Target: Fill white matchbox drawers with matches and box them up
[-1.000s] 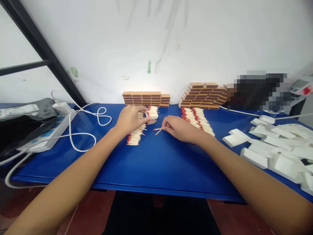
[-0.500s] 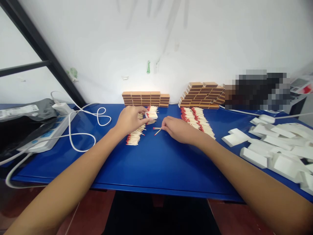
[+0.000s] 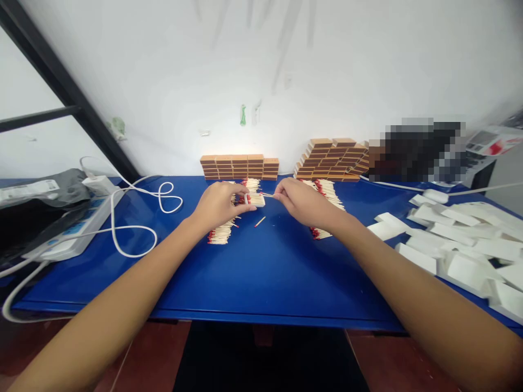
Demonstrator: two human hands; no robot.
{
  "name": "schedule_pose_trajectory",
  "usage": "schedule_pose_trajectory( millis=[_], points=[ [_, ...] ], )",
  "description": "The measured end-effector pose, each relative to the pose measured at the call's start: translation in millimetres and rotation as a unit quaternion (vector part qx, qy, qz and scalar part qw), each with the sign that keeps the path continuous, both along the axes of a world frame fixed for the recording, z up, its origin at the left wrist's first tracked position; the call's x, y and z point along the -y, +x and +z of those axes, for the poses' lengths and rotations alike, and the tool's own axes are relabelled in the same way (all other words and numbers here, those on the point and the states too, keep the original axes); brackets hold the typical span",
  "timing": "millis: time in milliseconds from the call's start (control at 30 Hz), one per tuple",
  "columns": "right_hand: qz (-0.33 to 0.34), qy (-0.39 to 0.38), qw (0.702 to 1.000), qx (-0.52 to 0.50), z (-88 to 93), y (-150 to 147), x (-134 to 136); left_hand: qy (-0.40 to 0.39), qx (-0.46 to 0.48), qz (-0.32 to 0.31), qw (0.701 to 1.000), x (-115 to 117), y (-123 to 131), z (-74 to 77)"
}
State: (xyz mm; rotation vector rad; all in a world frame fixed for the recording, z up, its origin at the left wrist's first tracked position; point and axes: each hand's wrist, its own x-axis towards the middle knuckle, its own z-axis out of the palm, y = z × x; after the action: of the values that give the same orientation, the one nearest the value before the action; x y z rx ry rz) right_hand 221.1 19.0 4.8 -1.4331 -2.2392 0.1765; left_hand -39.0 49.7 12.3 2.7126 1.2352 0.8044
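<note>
My left hand (image 3: 223,204) grips a small white matchbox tray (image 3: 259,203) by its left end, thumb in front and fingers behind. Red-headed matches (image 3: 254,198) lie inside the tray. Just to its right, my right hand (image 3: 301,200) is pinched on matches (image 3: 267,195) whose red heads point left toward the tray; how many is too small to tell. A single loose match (image 3: 260,221) lies on the blue table below the tray. A row of matches (image 3: 220,233) spreads under and in front of my left hand. More rows of matches (image 3: 332,193) lie partly hidden behind my right hand.
Stacked matchboxes (image 3: 232,167) stand against the wall, with a taller matchbox pile (image 3: 333,158) to the right. Many white empty trays (image 3: 461,239) heap on the right of the blue table (image 3: 261,277). A power strip (image 3: 77,226) and white cable (image 3: 134,253) occupy the left.
My right hand has risen from the table with matches and come up beside the tray. One match stays behind on the table. The left hand keeps hold of the tray.
</note>
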Motion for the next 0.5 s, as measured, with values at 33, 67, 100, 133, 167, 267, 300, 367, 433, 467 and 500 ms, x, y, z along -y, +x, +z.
schedule_pose_trajectory(
  millis=[33,67,100,133,167,267,300,367,433,467,500],
  points=[
    [0.001,0.001,1.000,0.000,-0.3,-0.9,0.0,0.003,0.000,-0.004,1.000,0.3,0.4,-0.6],
    [0.002,0.002,1.000,0.001,-0.9,-1.5,-0.2,0.005,0.001,-0.008,1.000,0.5,0.5,-1.1],
    [0.005,0.002,1.000,0.003,-1.7,-1.9,-0.6,0.005,0.004,-0.012,1.000,0.4,0.5,-1.4],
    [0.009,0.003,1.000,0.005,-2.5,-2.1,-1.2,0.004,0.006,-0.017,1.000,0.2,0.3,-1.6],
    [0.013,0.003,1.000,0.005,-3.3,-2.1,-1.7,0.002,0.008,-0.020,1.000,-0.2,0.1,-1.6],
    [0.017,0.007,1.000,0.003,-4.8,-1.6,-2.3,0.002,0.010,-0.022,1.000,-1.5,-0.4,-1.2],
    [0.016,0.008,1.000,0.003,-4.8,-1.4,-2.1,0.003,0.009,-0.021,1.000,-1.9,-0.4,-1.0],
    [0.014,0.010,1.000,0.004,-4.5,-1.3,-1.7,0.004,0.009,-0.019,1.000,-2.2,-0.2,-0.8],
    [0.011,0.009,1.000,0.010,-3.9,-1.5,-1.3,0.004,0.007,-0.016,1.000,-2.2,0.0,-0.9],
    [0.011,0.008,1.000,0.013,-3.6,-1.7,-1.1,0.006,0.006,-0.015,1.000,-2.2,0.0,-1.0],
    [0.010,0.008,1.000,0.014,-3.3,-1.9,-1.0,0.007,0.005,-0.014,1.000,-2.1,0.0,-1.2]
  ],
)
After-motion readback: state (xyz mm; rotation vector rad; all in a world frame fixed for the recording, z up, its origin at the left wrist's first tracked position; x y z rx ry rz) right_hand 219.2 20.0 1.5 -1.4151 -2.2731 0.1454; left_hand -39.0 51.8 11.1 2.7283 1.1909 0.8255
